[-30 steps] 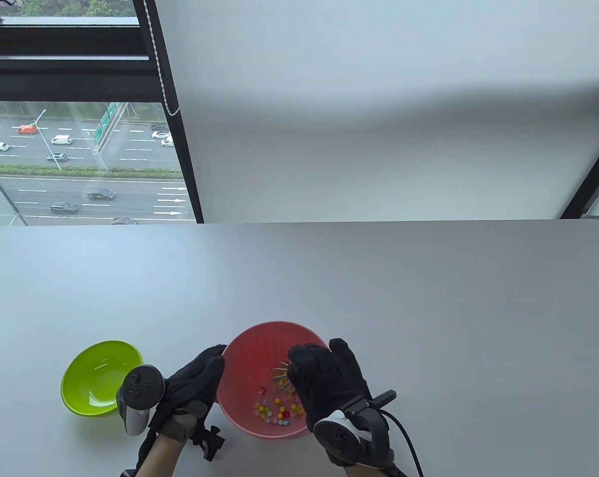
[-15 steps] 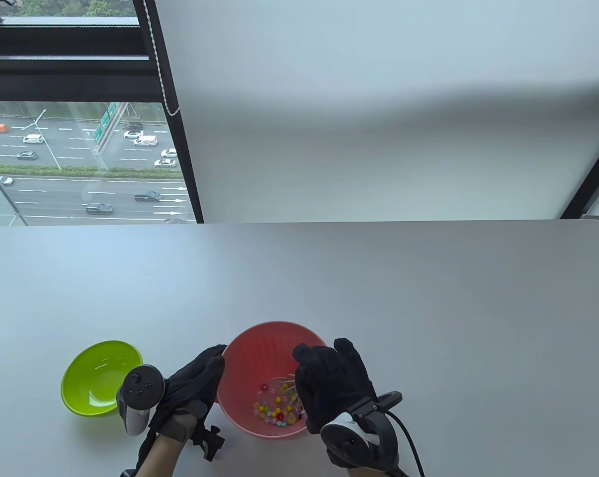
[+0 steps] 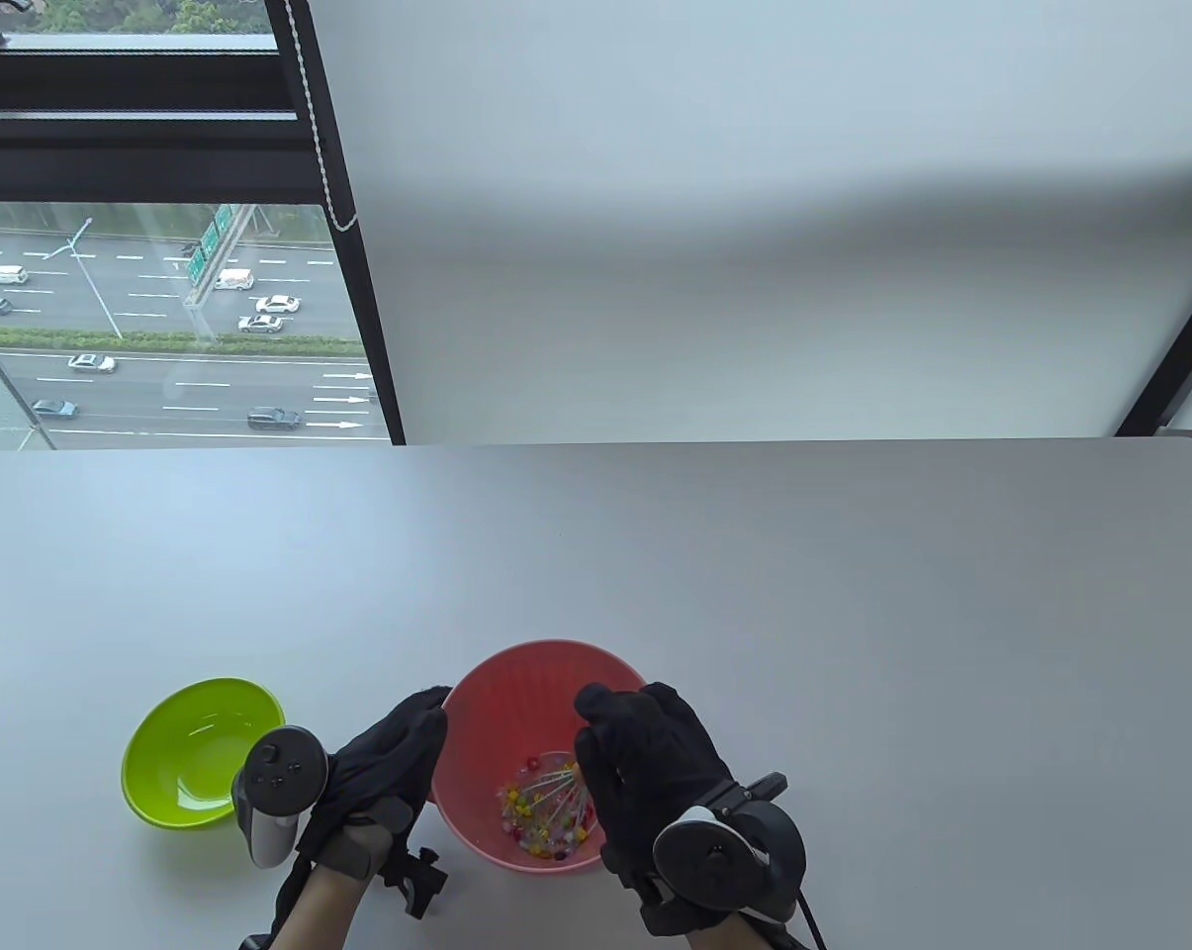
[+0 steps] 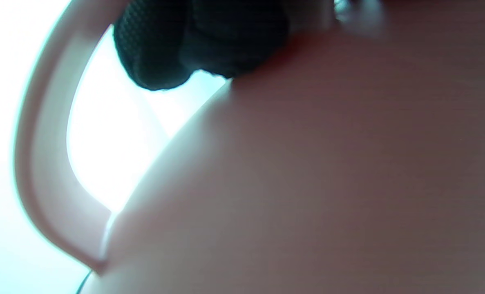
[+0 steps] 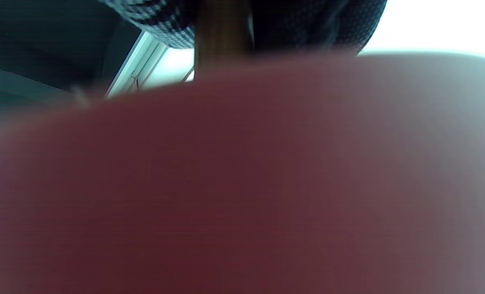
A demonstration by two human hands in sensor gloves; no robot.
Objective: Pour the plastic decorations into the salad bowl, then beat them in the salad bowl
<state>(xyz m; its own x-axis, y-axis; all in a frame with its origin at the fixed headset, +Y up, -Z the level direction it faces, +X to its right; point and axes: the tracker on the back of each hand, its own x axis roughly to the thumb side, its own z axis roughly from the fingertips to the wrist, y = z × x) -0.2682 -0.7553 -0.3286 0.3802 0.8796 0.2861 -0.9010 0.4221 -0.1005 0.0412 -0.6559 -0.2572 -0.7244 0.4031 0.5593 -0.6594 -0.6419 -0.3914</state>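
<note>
Since 0.5 s ago, our right hand [image 3: 655, 767], gripping the whisk [image 3: 556, 792], swept nearer; left hand [image 3: 383, 767] steadies the light, slippery salad bowl [image 3: 497, 693].

A pale grey desk [image 3: 655, 554] with rounded far corners stands against a plain white wall [image 3: 754, 247]. Beyond its far left corner a black-framed window [image 3: 160, 327] shows a multi-lane highway with cars in daylight. A beaded blind cord [image 3: 320, 129] hangs along the frame.
</note>
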